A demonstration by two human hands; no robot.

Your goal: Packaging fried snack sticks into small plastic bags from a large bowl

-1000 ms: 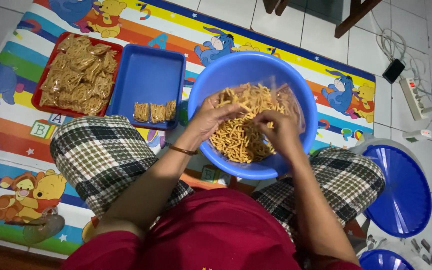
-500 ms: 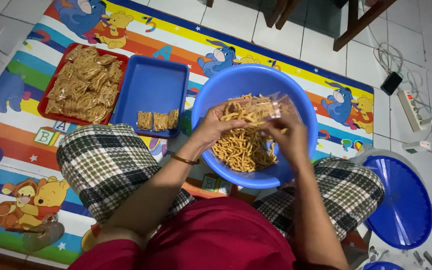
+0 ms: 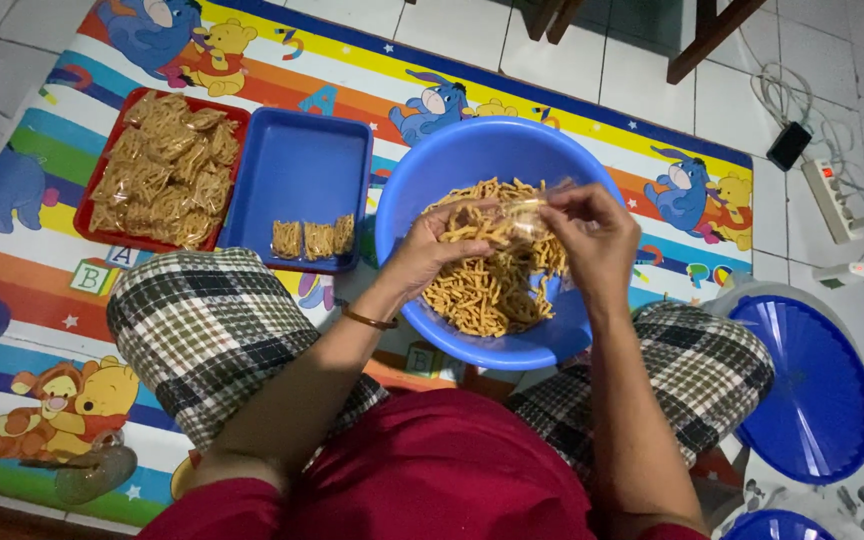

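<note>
A big blue plastic basin (image 3: pixel 422 170) rests between my knees, half filled with thin orange-yellow snack sticks (image 3: pixel 487 290). Over it, my right hand (image 3: pixel 592 235) pinches the mouth of a small clear plastic bag (image 3: pixel 524 215) partly filled with sticks. My left hand (image 3: pixel 432 250), a thin bangle on its wrist, holds a pinch of sticks at the bag's opening. Both hands hover just above the pile.
To the left lie a blue tray (image 3: pixel 297 165) with three small filled packets (image 3: pixel 312 238) and a red tray (image 3: pixel 87 215) heaped with packets. A cartoon play mat (image 3: pixel 42 300) covers the tiled floor. A blue lid (image 3: pixel 812 390), a power strip (image 3: pixel 834 198) and chair legs (image 3: pixel 702 40) lie right and beyond.
The view has shifted a little and my hands have risen slightly from the pile. The bag now sits higher between my hands, with my left fingers at its mouth.
</note>
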